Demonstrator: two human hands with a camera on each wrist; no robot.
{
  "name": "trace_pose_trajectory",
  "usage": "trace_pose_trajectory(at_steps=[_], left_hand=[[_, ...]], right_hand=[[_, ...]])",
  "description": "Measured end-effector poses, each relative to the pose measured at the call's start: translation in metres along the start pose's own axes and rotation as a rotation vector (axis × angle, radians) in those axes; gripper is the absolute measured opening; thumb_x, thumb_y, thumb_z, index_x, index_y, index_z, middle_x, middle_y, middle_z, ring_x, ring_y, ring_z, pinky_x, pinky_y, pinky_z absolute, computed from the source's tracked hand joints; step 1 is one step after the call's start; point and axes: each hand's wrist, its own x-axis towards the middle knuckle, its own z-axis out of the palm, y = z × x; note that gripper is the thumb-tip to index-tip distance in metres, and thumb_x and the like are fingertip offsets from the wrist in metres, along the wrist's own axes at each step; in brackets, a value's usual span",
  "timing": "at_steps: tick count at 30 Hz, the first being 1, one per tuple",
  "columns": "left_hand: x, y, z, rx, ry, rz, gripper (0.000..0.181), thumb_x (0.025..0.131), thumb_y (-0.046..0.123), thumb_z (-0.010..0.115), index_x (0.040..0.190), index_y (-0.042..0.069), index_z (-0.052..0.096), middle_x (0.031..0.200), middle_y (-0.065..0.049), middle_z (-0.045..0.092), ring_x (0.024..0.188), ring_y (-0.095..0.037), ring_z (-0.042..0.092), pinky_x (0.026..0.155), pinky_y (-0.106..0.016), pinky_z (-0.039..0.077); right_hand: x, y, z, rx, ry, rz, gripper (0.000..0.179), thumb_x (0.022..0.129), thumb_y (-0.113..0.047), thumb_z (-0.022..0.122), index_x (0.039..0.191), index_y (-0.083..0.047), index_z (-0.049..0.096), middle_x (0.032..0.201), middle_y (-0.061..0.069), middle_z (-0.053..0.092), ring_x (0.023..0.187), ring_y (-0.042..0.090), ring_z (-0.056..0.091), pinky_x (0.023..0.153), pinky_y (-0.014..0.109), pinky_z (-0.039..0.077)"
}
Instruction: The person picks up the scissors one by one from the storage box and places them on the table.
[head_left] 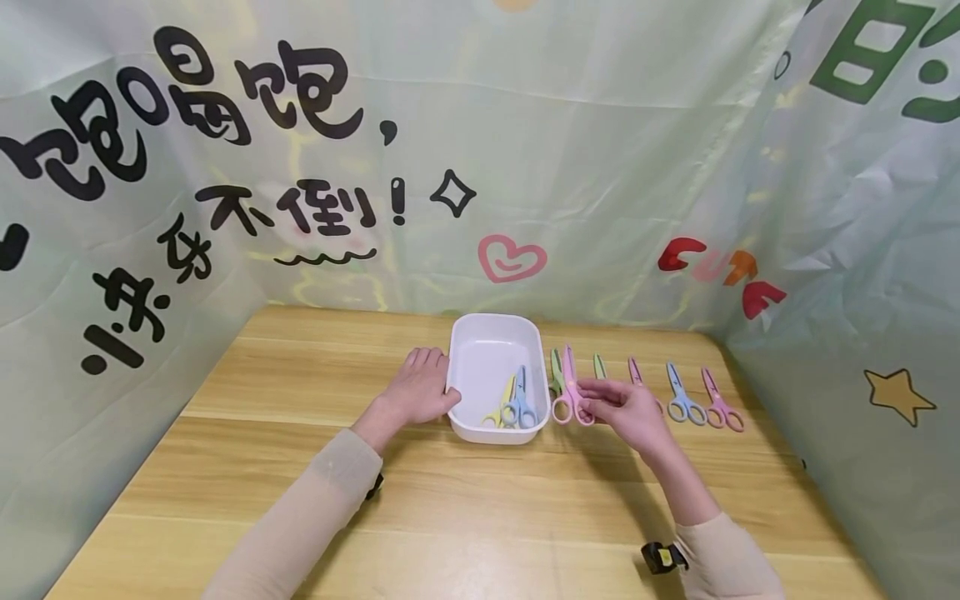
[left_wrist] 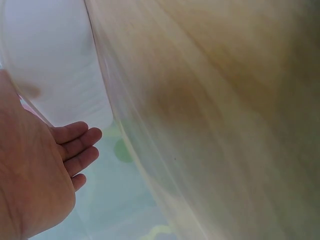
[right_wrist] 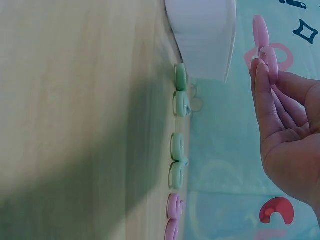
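My left hand (head_left: 420, 387) holds the left side of a white plastic bin (head_left: 495, 329), its thumb over the rim. The left wrist view shows those fingers (left_wrist: 82, 145) against the outer wall. Blue scissors (head_left: 521, 400) and yellow scissors (head_left: 501, 408) lie inside the bin. Just right of the bin, my right hand (head_left: 626, 412) pinches a handle ring of pink scissors (head_left: 567, 379), raised with the blades pointing away. In the right wrist view, thumb and fingertips meet on that pink ring (right_wrist: 270, 65).
Along the back right lie green scissors (head_left: 555, 367), a second green pair (head_left: 599, 364), pink scissors (head_left: 634, 368), blue scissors (head_left: 678, 396) and another pink pair (head_left: 722, 404). A printed cloth (head_left: 600, 167) hangs behind the wooden table (head_left: 480, 517).
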Motion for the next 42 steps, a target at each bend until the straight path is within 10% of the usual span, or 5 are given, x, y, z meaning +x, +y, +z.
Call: trace_pose_trajectory(at_steps=[42], left_hand=[[0.0,-0.001,-0.001,-0.003,0.01,0.012,0.065,0.093,0.042,0.045,0.134,-0.008,0.051,0.133,-0.02,0.051,0.129,-0.035,0.041,0.12,-0.049,0.026]], right_hand=[[-0.052,0.036,0.016,-0.116,-0.119,0.054,0.036,0.091,-0.001,0.074,0.123,0.014,0.067,0.108,0.023,0.075,0.089,0.022,0.074,0.073,0.026,0.061]])
